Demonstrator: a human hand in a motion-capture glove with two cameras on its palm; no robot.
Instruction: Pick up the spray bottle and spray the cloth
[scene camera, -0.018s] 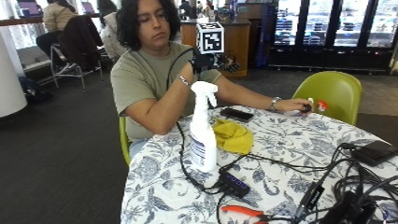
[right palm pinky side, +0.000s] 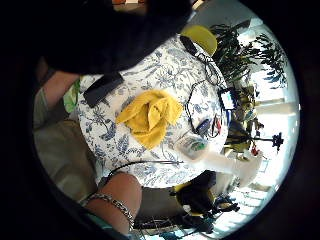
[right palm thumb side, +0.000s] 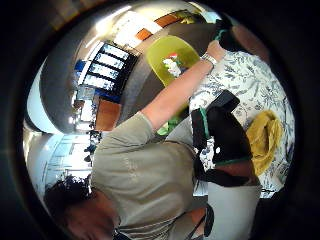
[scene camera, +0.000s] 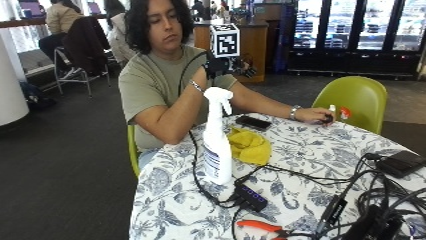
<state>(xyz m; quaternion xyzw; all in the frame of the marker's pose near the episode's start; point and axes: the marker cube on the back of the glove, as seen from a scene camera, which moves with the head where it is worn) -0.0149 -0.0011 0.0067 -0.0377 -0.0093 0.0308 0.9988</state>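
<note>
Now reaching: right hand (scene camera: 225, 66) raised above spray bottle (scene camera: 217, 137), holding nothing, finger spread unclear. Lower onto neck, avoid tipping toward yellow cloth (scene camera: 249, 145) mid-table.

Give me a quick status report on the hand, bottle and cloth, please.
Gloved right hand raised above the table, holding nothing; finger state unclear. Spray bottle upright, untouched. Yellow cloth bunched beside it. Black cable runs past the bottle's base.
</note>
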